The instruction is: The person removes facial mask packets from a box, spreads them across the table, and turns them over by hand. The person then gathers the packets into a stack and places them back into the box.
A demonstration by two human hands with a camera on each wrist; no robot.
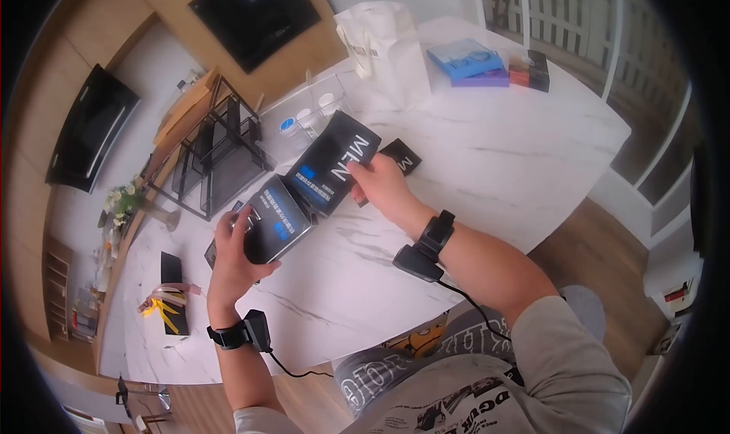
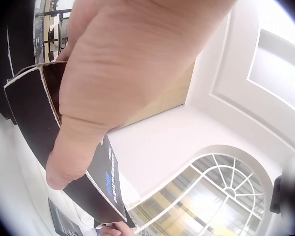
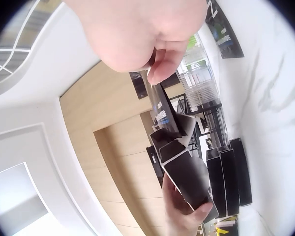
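My left hand (image 1: 234,258) grips a black carton (image 1: 280,225) with white and blue print, its thumb along one side in the left wrist view. Flaps (image 3: 174,147) stand raised at the carton's end facing my right hand. My right hand (image 1: 385,187) pinches the edge of a flat black packet (image 1: 323,164) with large "MEN" lettering. The packet's lower end meets the open flaps in the right wrist view. Beyond the right hand, a smaller black packet (image 1: 403,156) lies on the table. Several black boxes (image 3: 227,179) stand beside the carton.
A clear organizer (image 1: 304,118) and a black wire rack (image 1: 220,149) stand behind the hands. Farther back are a white paper bag (image 1: 388,54), a blue box (image 1: 464,58) and a dark red box (image 1: 530,71). A ribboned black box (image 1: 173,282) sits at left.
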